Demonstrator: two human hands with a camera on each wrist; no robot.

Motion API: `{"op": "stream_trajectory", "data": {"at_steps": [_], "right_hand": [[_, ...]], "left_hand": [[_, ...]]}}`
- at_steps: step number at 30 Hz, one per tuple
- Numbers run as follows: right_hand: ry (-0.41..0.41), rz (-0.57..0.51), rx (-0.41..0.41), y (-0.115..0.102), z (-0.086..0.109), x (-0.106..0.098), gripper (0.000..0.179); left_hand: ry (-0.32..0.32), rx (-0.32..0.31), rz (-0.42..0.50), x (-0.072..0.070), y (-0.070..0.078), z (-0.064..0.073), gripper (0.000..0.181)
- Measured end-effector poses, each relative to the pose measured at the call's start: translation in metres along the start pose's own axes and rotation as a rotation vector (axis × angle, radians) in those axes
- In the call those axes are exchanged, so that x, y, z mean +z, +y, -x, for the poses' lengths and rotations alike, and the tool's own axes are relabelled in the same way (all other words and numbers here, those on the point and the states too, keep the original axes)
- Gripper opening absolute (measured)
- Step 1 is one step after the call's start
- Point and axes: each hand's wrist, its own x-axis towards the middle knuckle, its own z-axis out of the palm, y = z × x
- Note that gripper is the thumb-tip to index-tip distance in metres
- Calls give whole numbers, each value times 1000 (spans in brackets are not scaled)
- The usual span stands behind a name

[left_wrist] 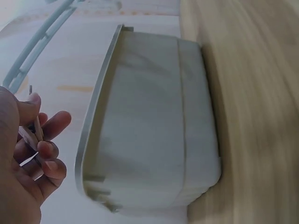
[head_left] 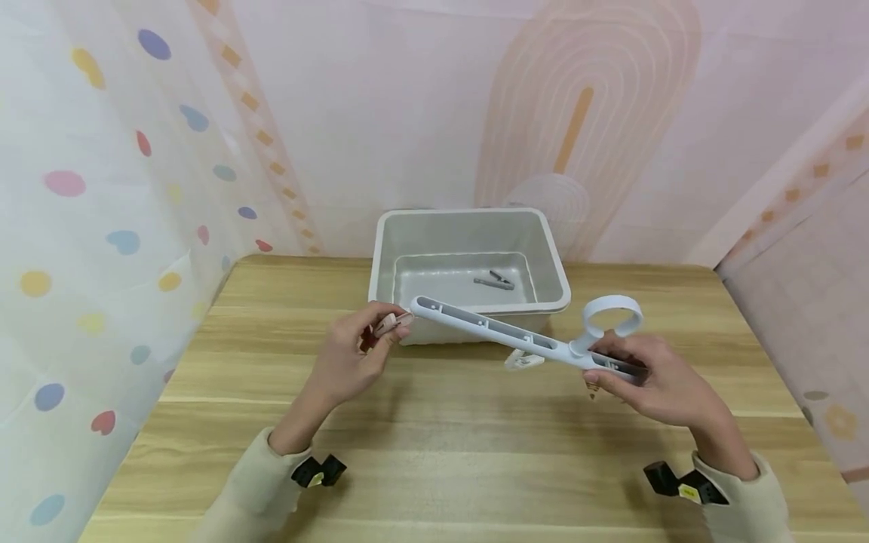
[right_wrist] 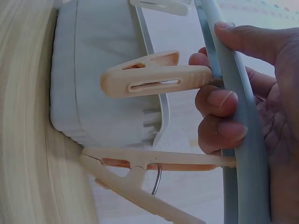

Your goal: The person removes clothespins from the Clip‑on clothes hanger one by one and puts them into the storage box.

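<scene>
My right hand [head_left: 655, 377] grips a pale blue clip hanger [head_left: 566, 354] near one end of its slotted bar, beside the round hook [head_left: 612, 302]. The bar slants up to the left, its far end right at my left fingertips. Between thumb and fingers my left hand [head_left: 349, 354] pinches a small pale clothes peg [head_left: 388, 324], partly hidden by the fingers. From the bar hang a white peg [head_left: 524, 360] and, in the right wrist view, a peach peg [right_wrist: 156, 81] by my fingers and a second peach peg [right_wrist: 135, 170] by the palm.
A light grey plastic bin [head_left: 468, 308] stands at the back of the wooden table [head_left: 475, 467], behind the hanger. Inside it lies a grey peg [head_left: 495, 283]. Patterned cloth [head_left: 380, 113] hangs behind and at the sides.
</scene>
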Motion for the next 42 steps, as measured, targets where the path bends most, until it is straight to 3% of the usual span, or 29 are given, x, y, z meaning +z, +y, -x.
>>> {"op": "stream_trajectory", "data": {"at_steps": [7, 20, 32, 42], "right_hand": [[-10, -5, 5, 1, 3, -2, 38], [-24, -20, -10, 2, 4, -4, 39], [-6, -17, -14, 2, 5, -5, 42], [3, -1, -3, 2, 4, -5, 42]], "left_hand": [[16, -41, -31, -10, -4, -11, 21], [6, -18, -98, -16, -12, -36, 16], [-58, -39, -147, -16, -24, -60, 11], [-161, -93, -198, -13, -34, -80, 11]]}}
